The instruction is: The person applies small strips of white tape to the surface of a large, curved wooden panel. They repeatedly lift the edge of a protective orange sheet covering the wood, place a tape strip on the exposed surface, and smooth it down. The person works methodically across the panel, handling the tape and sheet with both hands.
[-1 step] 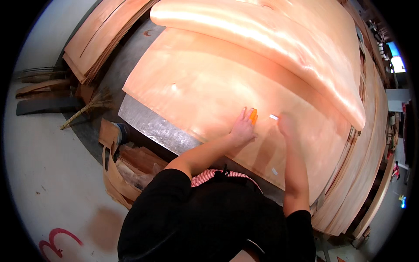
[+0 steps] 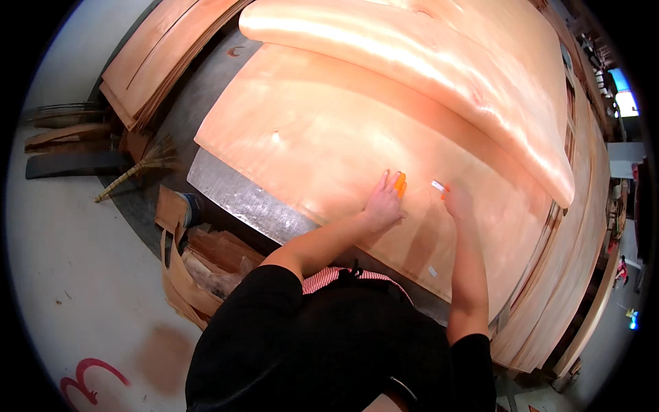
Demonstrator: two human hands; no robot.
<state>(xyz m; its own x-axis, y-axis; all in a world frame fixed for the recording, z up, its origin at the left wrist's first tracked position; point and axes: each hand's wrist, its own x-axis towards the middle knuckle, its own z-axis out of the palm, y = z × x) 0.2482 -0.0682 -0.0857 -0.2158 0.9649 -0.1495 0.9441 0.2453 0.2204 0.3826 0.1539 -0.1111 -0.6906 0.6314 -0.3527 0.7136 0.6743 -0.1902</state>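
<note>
A pale wood veneer sheet (image 2: 322, 130) lies over the bench in front of me. My left hand (image 2: 386, 201) rests on it with fingers stretched out and orange covers on some of them. To its right, my right hand (image 2: 458, 201) is closed and somewhat blurred. A small white strip (image 2: 438, 185) sticks out from its fingertips, beside a bit of orange. Another small white piece (image 2: 432, 271) lies on the sheet nearer to me. Beyond both hands, a large veneer sheet (image 2: 412, 65) is folded back in a rounded roll.
A grey metal surface (image 2: 247, 199) shows at the sheet's left edge. Stacked veneers stand at the far left (image 2: 165, 55) and along the right (image 2: 549, 309). A straw brush (image 2: 141, 167) lies left of the bench, and a box of scraps (image 2: 220, 254) stands by my left elbow.
My right hand has shifted slightly to the right, and the white strip has moved with it. The left hand stays in place on the sheet.
</note>
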